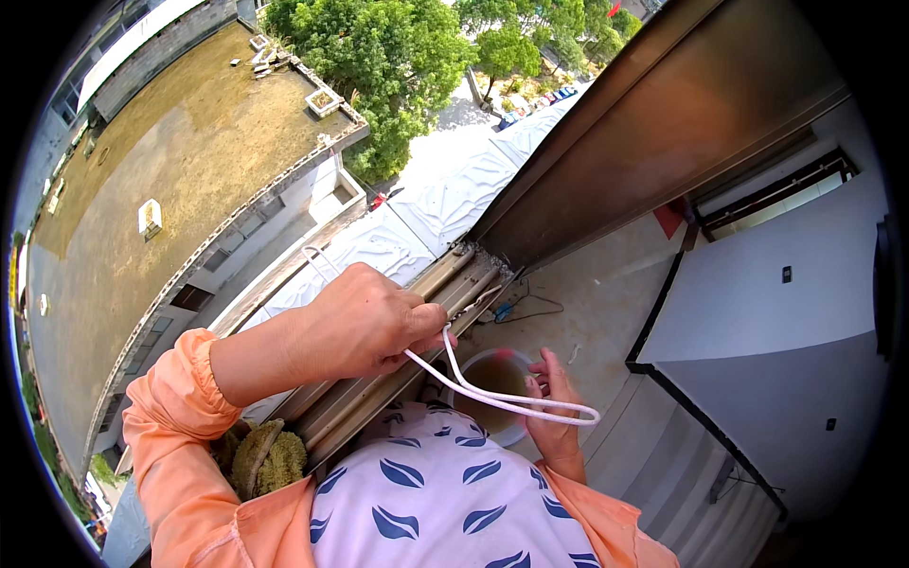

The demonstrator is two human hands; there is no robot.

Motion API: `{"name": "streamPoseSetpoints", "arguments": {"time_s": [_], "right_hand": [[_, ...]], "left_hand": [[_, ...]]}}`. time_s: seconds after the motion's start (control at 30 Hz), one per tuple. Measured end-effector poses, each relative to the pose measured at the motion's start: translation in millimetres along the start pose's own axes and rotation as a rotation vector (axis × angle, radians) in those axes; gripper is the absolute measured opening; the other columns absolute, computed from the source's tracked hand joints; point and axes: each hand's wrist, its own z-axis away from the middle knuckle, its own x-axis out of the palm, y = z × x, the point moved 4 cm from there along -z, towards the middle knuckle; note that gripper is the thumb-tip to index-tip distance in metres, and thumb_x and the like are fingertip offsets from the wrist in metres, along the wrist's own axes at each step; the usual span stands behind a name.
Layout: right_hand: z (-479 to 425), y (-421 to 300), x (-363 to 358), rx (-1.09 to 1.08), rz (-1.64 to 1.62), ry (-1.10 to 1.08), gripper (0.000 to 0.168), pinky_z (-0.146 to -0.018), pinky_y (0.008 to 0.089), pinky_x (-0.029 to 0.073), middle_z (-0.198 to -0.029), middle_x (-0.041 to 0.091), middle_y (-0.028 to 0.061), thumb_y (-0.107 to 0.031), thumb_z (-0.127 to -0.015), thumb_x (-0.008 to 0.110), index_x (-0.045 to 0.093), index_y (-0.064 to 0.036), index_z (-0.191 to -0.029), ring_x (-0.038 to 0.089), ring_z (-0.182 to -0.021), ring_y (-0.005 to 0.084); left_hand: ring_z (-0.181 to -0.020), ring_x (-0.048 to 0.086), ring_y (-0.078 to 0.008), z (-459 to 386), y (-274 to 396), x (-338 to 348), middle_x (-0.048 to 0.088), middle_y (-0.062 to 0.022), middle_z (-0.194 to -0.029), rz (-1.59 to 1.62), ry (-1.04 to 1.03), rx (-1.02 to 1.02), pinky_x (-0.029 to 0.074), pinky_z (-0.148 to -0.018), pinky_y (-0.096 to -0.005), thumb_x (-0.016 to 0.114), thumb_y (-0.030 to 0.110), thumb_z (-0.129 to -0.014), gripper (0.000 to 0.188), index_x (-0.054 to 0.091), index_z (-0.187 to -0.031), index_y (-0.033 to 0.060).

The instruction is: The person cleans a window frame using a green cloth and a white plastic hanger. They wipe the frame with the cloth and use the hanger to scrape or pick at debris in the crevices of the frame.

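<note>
My left hand (369,319) is closed around a white cord (490,399) above a sliding-window track. A long loop of the cord hangs out to the right of the fist, and a smaller loop sticks out at its upper left. Below the far end of the long loop is my right hand (555,415), palm up with its fingers loosely curled and apart; it grips nothing that I can see. Beneath the cord, a bucket of murky water (490,376) stands on the floor, partly hidden by my hands and shirt.
The metal window track (398,376) runs diagonally in front of me. A brown window panel (639,121) rises at the right. A yellow-green textured cloth (273,458) lies by my left sleeve. Thin wire and a blue item (503,312) are on the floor. Outside lies a white roof (426,206), lower down.
</note>
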Motion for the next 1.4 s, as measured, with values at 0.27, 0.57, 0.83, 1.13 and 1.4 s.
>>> {"name": "streamPoseSetpoints", "arguments": {"time_s": [0.27,0.57,0.83,1.13,1.4], "right_hand": [[-9,-5,0,-0.048,0.0,-0.032,0.046,-0.07,0.0322,0.054,-0.1,0.068,0.0167,-0.002,-0.09,0.063,0.052,0.001,-0.135,0.066,-0.08,0.0236],[-9,-1,0,-0.036,-0.031,-0.03,0.046,-0.073,0.0352,0.054,-0.098,0.067,0.0156,0.001,-0.087,0.065,0.055,0.001,-0.132,0.067,-0.081,0.0271],[-8,2,-1,-0.006,-0.098,-0.04,0.045,-0.068,0.0325,0.055,-0.095,0.067,0.0156,0.002,-0.087,0.066,0.056,0.0,-0.131,0.067,-0.079,0.0251],[-9,3,2,-0.024,-0.07,-0.064,0.045,-0.067,0.0332,0.053,-0.094,0.066,0.0146,0.001,-0.086,0.067,0.056,0.001,-0.13,0.066,-0.075,0.0252],[-12,4,4,-0.026,-0.065,-0.053,0.044,-0.066,0.0336,0.053,-0.094,0.067,0.014,0.001,-0.086,0.067,0.057,0.0,-0.129,0.066,-0.074,0.0255]], "left_hand": [[-0.054,0.057,-0.0305,-23,-19,-35,0.058,-0.0101,-0.061,-0.071,0.128,-0.146,0.043,-0.05,-0.038,0.07,0.008,-0.086,0.009,0.063,-0.08,0.0051],[-0.049,0.037,-0.0224,-40,-29,-16,0.044,-0.0129,-0.056,0.276,0.098,-0.227,0.034,-0.048,-0.0343,0.067,0.024,-0.096,0.028,0.065,-0.08,0.0013],[-0.052,0.046,-0.0138,-40,-36,-45,0.054,-0.0067,-0.056,0.29,-0.052,-0.419,0.038,-0.051,-0.0329,0.067,0.03,-0.097,0.031,0.071,-0.082,0.0032],[-0.049,0.04,-0.0174,-51,-34,-38,0.045,-0.0087,-0.054,0.016,0.137,-0.305,0.036,-0.05,-0.0338,0.069,0.025,-0.095,0.032,0.063,-0.074,0.0012],[-0.052,0.041,-0.0121,-50,-35,-41,0.047,-0.0057,-0.055,0.265,0.019,-0.417,0.036,-0.05,-0.0326,0.067,0.027,-0.096,0.032,0.066,-0.077,0.0012]]}}
